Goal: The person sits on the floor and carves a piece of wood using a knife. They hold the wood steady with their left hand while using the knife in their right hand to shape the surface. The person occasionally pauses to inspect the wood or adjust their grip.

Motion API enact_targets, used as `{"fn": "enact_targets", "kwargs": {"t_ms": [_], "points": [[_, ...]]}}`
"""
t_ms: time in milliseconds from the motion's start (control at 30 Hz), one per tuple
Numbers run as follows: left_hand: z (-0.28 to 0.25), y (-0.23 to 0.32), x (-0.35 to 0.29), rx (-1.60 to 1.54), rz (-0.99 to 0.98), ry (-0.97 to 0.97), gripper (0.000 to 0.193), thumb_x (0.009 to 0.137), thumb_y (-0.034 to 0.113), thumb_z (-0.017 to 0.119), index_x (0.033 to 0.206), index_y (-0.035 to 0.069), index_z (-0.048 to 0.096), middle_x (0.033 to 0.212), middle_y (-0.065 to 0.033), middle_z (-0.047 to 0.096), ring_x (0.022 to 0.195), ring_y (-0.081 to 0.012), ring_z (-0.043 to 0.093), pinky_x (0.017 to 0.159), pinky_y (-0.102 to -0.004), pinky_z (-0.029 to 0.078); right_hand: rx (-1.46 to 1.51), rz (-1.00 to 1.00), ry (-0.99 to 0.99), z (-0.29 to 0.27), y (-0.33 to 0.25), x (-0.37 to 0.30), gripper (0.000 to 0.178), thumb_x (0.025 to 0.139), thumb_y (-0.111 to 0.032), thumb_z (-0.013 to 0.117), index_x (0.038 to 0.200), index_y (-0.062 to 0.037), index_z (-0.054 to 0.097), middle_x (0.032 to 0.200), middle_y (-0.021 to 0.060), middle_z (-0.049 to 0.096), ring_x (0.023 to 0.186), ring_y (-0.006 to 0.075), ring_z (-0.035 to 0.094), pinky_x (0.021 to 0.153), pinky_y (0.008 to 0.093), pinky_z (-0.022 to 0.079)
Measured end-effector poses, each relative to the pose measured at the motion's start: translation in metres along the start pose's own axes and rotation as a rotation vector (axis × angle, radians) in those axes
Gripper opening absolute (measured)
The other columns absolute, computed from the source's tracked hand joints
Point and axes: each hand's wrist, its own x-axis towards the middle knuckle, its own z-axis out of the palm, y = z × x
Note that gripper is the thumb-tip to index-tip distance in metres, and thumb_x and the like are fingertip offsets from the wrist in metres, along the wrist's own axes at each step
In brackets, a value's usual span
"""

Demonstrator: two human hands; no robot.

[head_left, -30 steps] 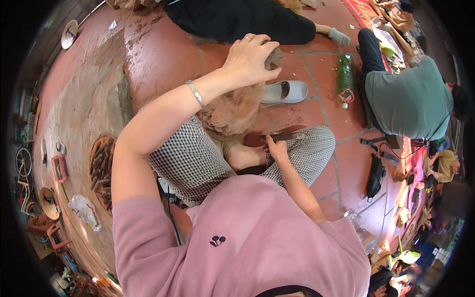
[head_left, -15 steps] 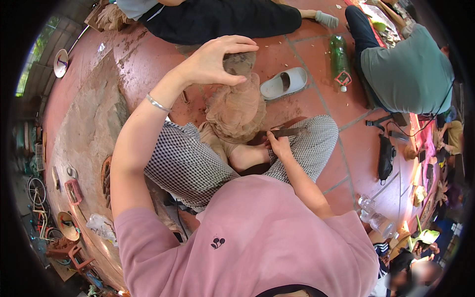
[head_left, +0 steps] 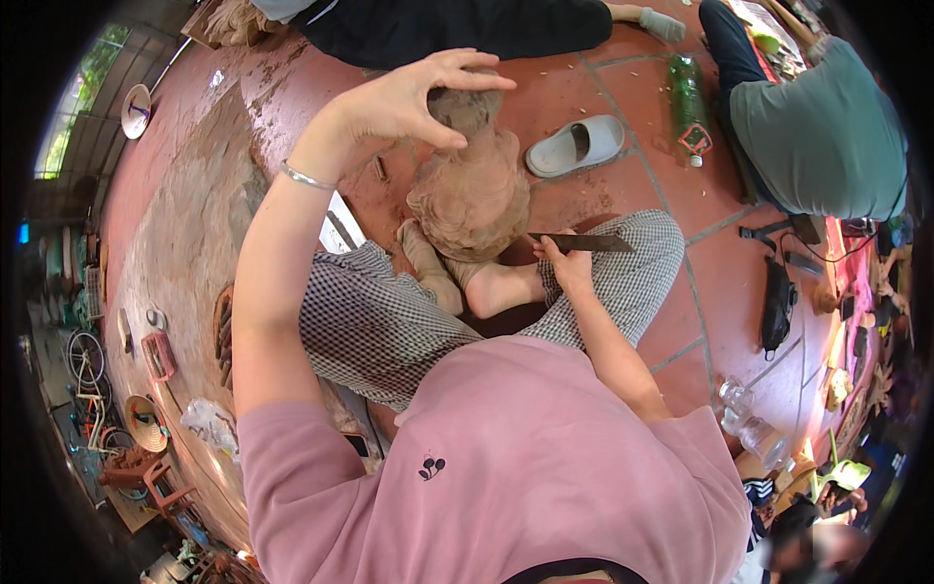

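Between my crossed legs stands a brown, clay-like sculpture (head_left: 472,204) with a rounded, folded surface and a darker knob on top. My left hand (head_left: 428,97) curves round that knob, thumb on the near side and fingers over the far side. In my right hand (head_left: 569,265), close to my right knee, is a flat dark blade (head_left: 603,243), its broad face showing and its length pointing right. The blade lies apart from the sculpture's right side. My bare foot (head_left: 501,289) rests just in front of the sculpture's base.
A grey slipper (head_left: 576,146) lies right of the sculpture, with a green bottle (head_left: 686,97) farther off. One person in dark trousers (head_left: 457,29) sits ahead; another in a green shirt (head_left: 817,131) sits at right. Clear bottles (head_left: 754,428) lie at lower right.
The right hand has turned the blade so more of its broad face shows. The left hand stays round the knob. The whole view has shifted slightly, showing more of my feet.
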Motion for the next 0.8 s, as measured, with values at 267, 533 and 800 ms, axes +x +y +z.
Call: {"fn": "enact_targets", "kwargs": {"t_ms": [267, 533, 800], "points": [[0.020, 0.016, -0.009, 0.035, 0.012, 0.117, 0.067, 0.077, 0.029, 0.076, 0.140, 0.020, 0.059, 0.154, -0.0098, 0.042, 0.144, -0.0317, 0.036, 0.119, -0.0468, 0.029, -0.024, -0.035, -0.107, 0.021, -0.065, -0.008, 0.011, 0.096, -0.005, 0.065, 0.097, 0.0055, 0.063, 0.092, 0.0137, 0.071, 0.081, 0.0178, 0.070, 0.075, 0.0281, 0.059], [0.047, 0.027, -0.013, 0.223, -0.091, 0.628, 0.037, 0.094, 0.037, 0.064, 0.122, 0.013, 0.071, 0.139, -0.0150, 0.058, 0.138, -0.0347, 0.044, 0.113, -0.0468, 0.036, -0.170, -0.252, -0.288, 0.034, -0.102, 0.006, 0.020, 0.092, -0.003, 0.070, 0.107, 0.0067, 0.060, 0.120, 0.0167, 0.063, 0.090, 0.0208, 0.069, 0.079, 0.0320, 0.060], [0.190, 0.119, 0.009, 0.034, 0.092, 0.899, 0.027, 0.084, 0.014, 0.066, 0.109, 0.006, 0.072, 0.126, -0.0149, 0.066, 0.120, -0.0332, 0.061, 0.099, -0.0471, 0.050, -0.309, -0.650, -0.320, 0.073, -0.129, 0.041, 0.030, 0.081, -0.027, 0.083, 0.098, -0.0049, 0.071, 0.153, 0.0168, 0.042, 0.148, 0.0345, 0.028, 0.118, 0.0470, 0.029]]}}
